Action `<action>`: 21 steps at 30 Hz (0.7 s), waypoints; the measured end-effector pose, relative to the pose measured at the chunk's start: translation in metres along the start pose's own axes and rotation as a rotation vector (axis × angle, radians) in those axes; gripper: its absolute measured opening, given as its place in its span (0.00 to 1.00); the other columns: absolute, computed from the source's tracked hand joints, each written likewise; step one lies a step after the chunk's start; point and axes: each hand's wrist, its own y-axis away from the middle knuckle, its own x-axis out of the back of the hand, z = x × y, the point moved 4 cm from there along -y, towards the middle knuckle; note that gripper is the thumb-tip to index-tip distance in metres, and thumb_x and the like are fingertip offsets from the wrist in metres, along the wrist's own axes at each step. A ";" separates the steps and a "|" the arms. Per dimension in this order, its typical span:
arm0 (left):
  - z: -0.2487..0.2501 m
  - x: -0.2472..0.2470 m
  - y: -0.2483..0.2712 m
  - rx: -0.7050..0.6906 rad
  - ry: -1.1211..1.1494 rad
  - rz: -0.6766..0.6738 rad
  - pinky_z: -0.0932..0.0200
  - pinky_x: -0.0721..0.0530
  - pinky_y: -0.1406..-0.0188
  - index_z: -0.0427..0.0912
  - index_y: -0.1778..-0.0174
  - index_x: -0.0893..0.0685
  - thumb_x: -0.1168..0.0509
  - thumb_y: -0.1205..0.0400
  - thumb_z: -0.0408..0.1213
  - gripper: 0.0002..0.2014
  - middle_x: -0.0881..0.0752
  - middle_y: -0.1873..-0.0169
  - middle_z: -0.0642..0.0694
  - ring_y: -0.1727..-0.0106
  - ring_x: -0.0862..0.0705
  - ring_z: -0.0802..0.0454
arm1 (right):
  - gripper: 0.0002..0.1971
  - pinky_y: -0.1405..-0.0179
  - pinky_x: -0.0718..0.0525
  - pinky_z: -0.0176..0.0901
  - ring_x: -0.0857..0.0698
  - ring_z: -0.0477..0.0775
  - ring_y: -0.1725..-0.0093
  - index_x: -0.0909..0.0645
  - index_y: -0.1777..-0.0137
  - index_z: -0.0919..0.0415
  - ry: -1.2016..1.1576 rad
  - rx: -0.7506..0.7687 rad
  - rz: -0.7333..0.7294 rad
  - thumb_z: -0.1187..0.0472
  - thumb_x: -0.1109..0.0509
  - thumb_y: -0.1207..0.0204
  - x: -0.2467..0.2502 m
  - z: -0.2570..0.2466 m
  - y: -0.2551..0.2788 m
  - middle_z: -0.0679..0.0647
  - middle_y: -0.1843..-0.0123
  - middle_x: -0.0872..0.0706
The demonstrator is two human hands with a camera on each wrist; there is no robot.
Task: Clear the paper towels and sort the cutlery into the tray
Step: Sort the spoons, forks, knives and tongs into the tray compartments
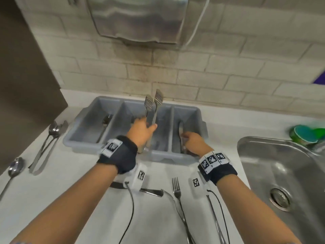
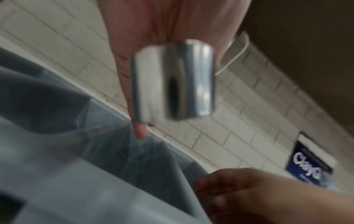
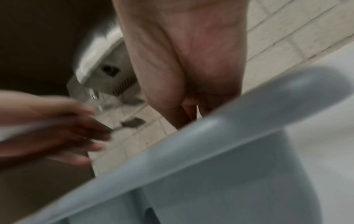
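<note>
Nearby, loose fork [image 1: 176,187] beside sink [image 1: 263,155]

Looked like a shared or commercial kitchen: painted cinder-block wall [image 1: 228,71], wall-mounted stainless steel paper towel dispenser [image 1: 137,20], grey plastic four-compartment cutlery tray [image 1: 202,111], stainless steel sink [image 1: 260,155], white countertop [image 1: 70,191].
</note>
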 end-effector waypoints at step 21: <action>-0.051 0.010 0.049 -0.120 0.197 -0.137 0.59 0.18 0.44 0.55 0.49 0.15 0.38 0.18 0.35 0.10 0.10 0.59 0.57 0.53 0.13 0.59 | 0.15 0.38 0.26 0.35 0.20 0.52 0.38 0.18 0.40 0.60 0.020 0.192 -0.086 0.61 0.30 0.26 -0.113 -0.016 0.116 0.54 0.38 0.16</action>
